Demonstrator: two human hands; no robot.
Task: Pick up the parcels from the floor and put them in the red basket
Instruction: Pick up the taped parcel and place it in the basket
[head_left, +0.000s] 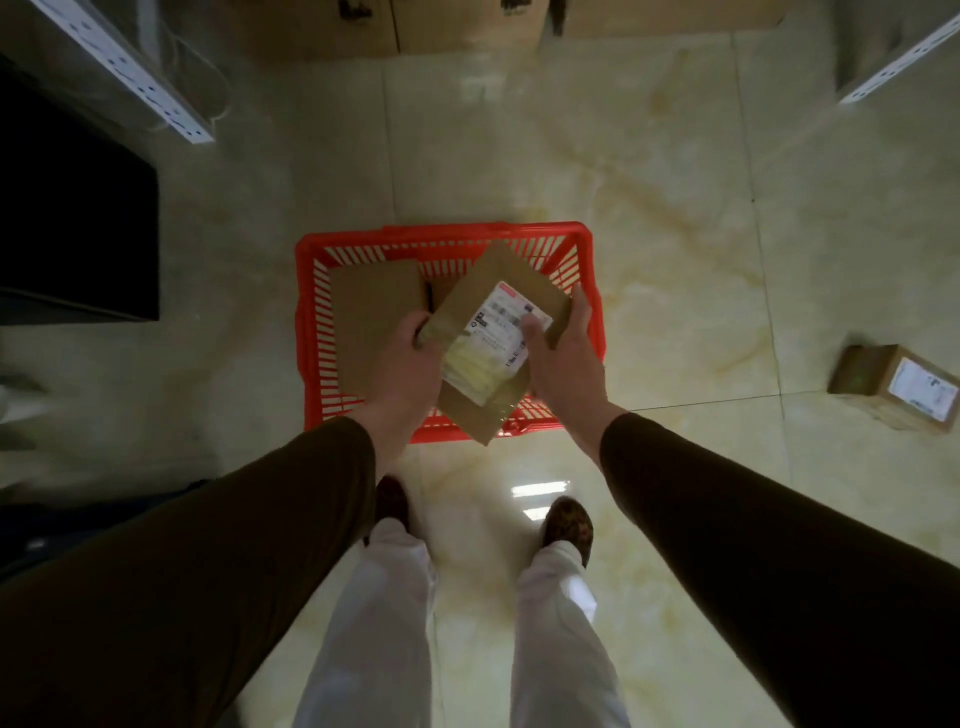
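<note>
While held over the red basket (311, 291), parcel (493, 332) tilted, label side up, gripped from both sides. Left hand (410, 358) clamped on left edge, fingers curled under; right hand (558, 353) clamped on right edge, thumb across label (501, 322), fingers along far side. Basket on pale tiled floor (675, 234), directly ahead of both shoes. Inside basket: flat brown box (374, 312) on left side, partly covered by held parcel; dark gap beside it, contents there unclear. Second parcel (893, 387) on floor, well apart to right of basket, white label on one face. Large cartons (322, 26) along far edge. Shelf rails (130, 67) at upper left and upper right.
</note>
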